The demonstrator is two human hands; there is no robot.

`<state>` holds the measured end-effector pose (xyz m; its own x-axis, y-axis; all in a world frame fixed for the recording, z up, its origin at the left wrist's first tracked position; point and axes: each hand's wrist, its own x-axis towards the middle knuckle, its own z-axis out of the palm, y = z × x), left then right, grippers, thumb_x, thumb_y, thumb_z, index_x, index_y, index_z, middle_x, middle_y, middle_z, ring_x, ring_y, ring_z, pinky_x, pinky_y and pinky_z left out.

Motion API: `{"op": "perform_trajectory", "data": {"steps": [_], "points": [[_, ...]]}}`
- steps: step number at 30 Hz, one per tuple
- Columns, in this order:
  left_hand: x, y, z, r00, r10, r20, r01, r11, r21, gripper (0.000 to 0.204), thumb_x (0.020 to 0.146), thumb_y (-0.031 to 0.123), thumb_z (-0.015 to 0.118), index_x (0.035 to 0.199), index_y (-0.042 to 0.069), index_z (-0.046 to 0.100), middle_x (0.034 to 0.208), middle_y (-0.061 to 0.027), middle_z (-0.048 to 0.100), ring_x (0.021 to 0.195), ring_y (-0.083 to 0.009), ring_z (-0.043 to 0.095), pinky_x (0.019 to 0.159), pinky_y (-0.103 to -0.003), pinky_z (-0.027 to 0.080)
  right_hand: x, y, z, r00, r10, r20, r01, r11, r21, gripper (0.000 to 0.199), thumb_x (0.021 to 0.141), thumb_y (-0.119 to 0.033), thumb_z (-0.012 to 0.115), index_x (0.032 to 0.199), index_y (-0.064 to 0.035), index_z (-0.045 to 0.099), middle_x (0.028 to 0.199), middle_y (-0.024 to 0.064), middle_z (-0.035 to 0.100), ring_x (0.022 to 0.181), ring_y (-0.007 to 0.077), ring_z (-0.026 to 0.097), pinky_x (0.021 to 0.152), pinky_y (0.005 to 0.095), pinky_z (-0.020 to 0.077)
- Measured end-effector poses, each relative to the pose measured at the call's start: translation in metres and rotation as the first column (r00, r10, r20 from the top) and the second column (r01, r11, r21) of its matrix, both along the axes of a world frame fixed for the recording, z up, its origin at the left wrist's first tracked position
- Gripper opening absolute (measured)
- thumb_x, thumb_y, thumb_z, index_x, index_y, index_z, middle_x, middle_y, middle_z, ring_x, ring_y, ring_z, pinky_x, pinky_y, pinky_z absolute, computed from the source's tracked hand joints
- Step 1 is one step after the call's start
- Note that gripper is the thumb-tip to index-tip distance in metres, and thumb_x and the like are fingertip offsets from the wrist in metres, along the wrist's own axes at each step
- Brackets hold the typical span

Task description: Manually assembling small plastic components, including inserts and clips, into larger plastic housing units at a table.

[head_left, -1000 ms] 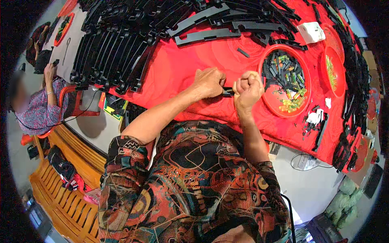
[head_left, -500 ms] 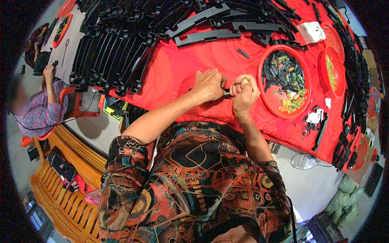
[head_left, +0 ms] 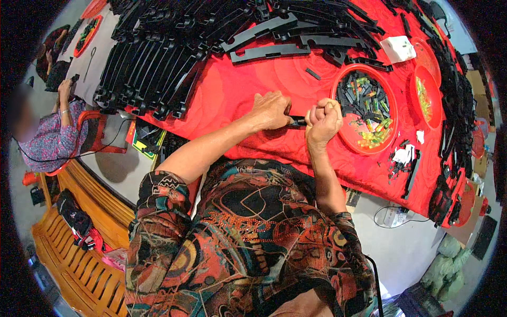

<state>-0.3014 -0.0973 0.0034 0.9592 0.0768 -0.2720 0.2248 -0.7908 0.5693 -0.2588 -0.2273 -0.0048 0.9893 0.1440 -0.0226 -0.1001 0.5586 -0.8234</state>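
Observation:
Above the red tablecloth (head_left: pixel 232 90), my left hand (head_left: pixel 271 110) is closed with its fingers curled down, palm hidden. A short dark piece with a shiny part (head_left: pixel 298 121) shows between my two hands, one end at the left fingers and the other running into my right hand (head_left: pixel 324 122). My right hand is a fist around that end; its exact kind is hidden. Just right of the fist sits a round red bowl (head_left: pixel 342 138) with small black pieces and yellow-green tubes in it.
Long black plastic strips (head_left: pixel 153 79) lie in rows at the far left. Loose grey-black strips (head_left: pixel 269 51) are at the back. A white block (head_left: pixel 398 49) and another red bowl (head_left: pixel 436 108) stand right. Another person (head_left: pixel 55 129) sits left, beside a wooden bench (head_left: pixel 79 253).
My right fist has shifted slightly right, away from the left hand, and more of the dark piece shows between them. Both hands keep their grip. The whole view has shifted a little.

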Motion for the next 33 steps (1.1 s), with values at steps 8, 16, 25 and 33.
{"op": "perform_trajectory", "data": {"steps": [8,16,25,33], "points": [[0.002,-0.009,0.002,0.997,0.066,-0.029,-0.064,0.996,0.057,0.034,0.06,0.035,0.076,0.076,0.008,0.063,0.083,-0.0106,0.061,0.086,-0.0283,0.057,0.068,-0.045,0.038,0.001,-0.002,-0.01,0.997,0.071,0.041,-0.071,0.997,-0.004,0.021,0.086,-0.009,0.035,0.073,0.0002,0.048,0.048,-0.0037,0.026,0.036,0.0047,0.02,0.034,0.0227,0.0192],[0.004,-0.01,0.006,0.995,0.089,-0.041,-0.088,0.996,0.031,0.032,0.062,0.036,0.074,0.072,0.009,0.06,0.071,-0.0073,0.06,0.072,-0.0266,0.059,0.062,-0.042,0.037,0.002,-0.003,-0.008,0.998,0.058,0.024,-0.058,0.998,0.004,0.021,0.086,-0.008,0.033,0.073,0.0007,0.048,0.048,-0.0031,0.026,0.036,0.0059,0.02,0.034,0.023,0.0194],[-0.003,-0.016,0.005,0.99,0.134,0.04,-0.137,0.986,0.096,0.032,0.065,0.036,0.072,0.073,0.008,0.06,0.077,-0.0097,0.058,0.08,-0.0277,0.056,0.065,-0.041,0.037,0.0,-0.001,-0.008,0.999,0.029,0.015,-0.029,1.0,0.007,0.021,0.086,-0.007,0.033,0.073,0.0009,0.048,0.048,-0.0031,0.026,0.036,0.0056,0.02,0.034,0.023,0.0195],[-0.012,0.009,-0.004,0.996,-0.032,0.088,0.043,0.991,-0.125,0.026,0.067,0.026,0.072,0.079,0.008,0.058,0.078,-0.01,0.055,0.08,-0.027,0.053,0.07,-0.041,0.038,0.001,-0.006,-0.007,0.999,0.051,0.018,-0.052,0.998,0.032,0.021,0.087,-0.007,0.033,0.074,0.001,0.048,0.048,-0.0032,0.026,0.036,0.0059,0.02,0.034,0.0229,0.0196]]}}
